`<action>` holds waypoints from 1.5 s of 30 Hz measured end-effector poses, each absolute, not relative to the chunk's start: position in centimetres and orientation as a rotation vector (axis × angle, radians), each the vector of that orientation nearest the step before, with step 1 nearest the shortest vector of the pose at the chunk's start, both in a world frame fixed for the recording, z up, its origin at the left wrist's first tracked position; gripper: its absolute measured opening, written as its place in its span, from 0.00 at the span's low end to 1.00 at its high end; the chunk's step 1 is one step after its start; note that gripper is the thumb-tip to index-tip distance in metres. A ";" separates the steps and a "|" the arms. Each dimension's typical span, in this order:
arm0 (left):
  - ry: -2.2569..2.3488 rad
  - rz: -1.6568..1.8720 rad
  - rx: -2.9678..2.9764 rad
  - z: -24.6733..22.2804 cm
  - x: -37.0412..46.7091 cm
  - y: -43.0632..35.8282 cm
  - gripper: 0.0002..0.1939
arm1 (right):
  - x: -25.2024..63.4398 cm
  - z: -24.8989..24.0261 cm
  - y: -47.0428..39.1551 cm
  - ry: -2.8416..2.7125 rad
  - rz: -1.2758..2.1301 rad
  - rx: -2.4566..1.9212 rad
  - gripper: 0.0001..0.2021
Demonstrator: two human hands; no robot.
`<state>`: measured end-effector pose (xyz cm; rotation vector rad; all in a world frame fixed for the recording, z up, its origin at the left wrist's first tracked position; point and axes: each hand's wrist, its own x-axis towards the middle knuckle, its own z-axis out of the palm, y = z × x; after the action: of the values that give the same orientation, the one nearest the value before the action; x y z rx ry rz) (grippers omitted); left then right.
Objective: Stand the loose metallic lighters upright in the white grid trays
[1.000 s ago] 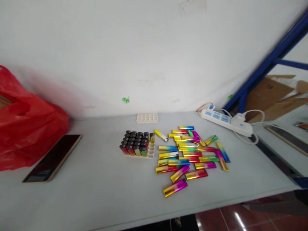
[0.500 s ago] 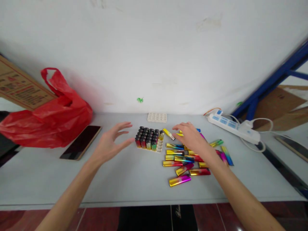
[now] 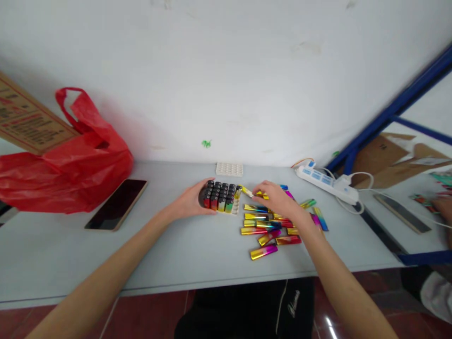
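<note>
Lighters with black tops (image 3: 221, 195) stand packed in rows in a white holed tray (image 3: 236, 207), whose right edge has bare holes. My left hand (image 3: 194, 200) wraps the left side of this block, thumb in front and fingers behind. My right hand (image 3: 270, 195) is closed on one end of a yellow lighter (image 3: 247, 191), just right of the tray. Several shiny lighters in yellow, red, blue and purple (image 3: 264, 252) lie loose on the table below and around my right hand.
A second white tray (image 3: 229, 169) lies by the wall. At the left are a phone (image 3: 116, 205), a red bag (image 3: 88, 160) and a carton (image 3: 31, 117). A power strip (image 3: 328, 183) and blue frame (image 3: 399, 103) stand right. Another person's hand (image 3: 443, 207) shows far right.
My left hand has moved right and closed round the left side of the lighter block. The fingers of my right hand have come down onto the yellow lighter. The view has shifted slightly right.
</note>
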<state>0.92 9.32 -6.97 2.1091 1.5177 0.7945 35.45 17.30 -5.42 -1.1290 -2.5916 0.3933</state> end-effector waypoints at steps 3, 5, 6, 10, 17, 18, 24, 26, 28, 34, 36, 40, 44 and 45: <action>1.544 0.845 2.102 -7.6 1.2 10.1 0.62 | 37.8 -6.1 16.2 -2.640 0.410 -1.088 0.08; 1.555 0.870 2.111 -7.9 1.6 10.4 0.61 | 38.5 -6.6 15.7 -2.654 0.403 -1.114 0.08; 1.565 0.890 2.100 -7.9 1.7 10.5 0.61 | 38.6 -6.8 15.7 -2.660 0.401 -1.112 0.07; 1.613 0.929 2.070 -8.1 2.1 10.3 0.61 | 38.3 -7.2 15.9 -2.643 0.379 -1.045 0.04; 1.631 0.975 2.118 -8.1 2.1 10.7 0.59 | 37.5 -7.0 16.6 -2.171 0.713 -1.062 0.13; 1.637 0.980 2.128 -8.1 2.1 10.8 0.59 | 37.1 -6.9 16.8 -2.043 0.791 -1.043 0.16; 1.664 0.960 2.137 -8.3 2.0 11.3 0.49 | 33.8 -6.2 18.0 -1.523 1.069 -0.954 0.29; 1.672 0.960 2.136 -8.1 2.0 11.1 0.48 | 32.8 -5.6 18.2 -1.350 1.189 -0.903 0.30; 1.672 0.953 2.143 -7.9 2.0 10.9 0.48 | 32.1 -5.0 18.2 -1.237 1.332 -0.842 0.32; 1.657 0.932 2.167 -7.7 1.7 10.9 0.46 | 30.8 -4.7 17.9 -1.407 1.536 -0.781 0.34; 1.655 0.921 2.175 -7.9 1.6 11.0 0.46 | 30.2 -5.0 18.0 -1.529 1.416 -0.848 0.35; 1.627 0.870 2.198 -8.2 1.2 11.2 0.47 | 29.4 -5.2 18.1 -1.720 1.066 -0.962 0.34; 1.621 0.842 2.197 -8.6 0.7 11.1 0.44 | 29.4 -5.2 17.2 -1.861 0.787 -1.121 0.32; 1.626 0.837 2.202 -8.7 0.6 11.1 0.45 | 29.6 -5.2 16.9 -1.872 0.754 -1.151 0.31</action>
<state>0.58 11.06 -8.75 2.2019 1.6259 0.8374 29.57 16.91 -5.22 -1.1510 -1.8722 0.7544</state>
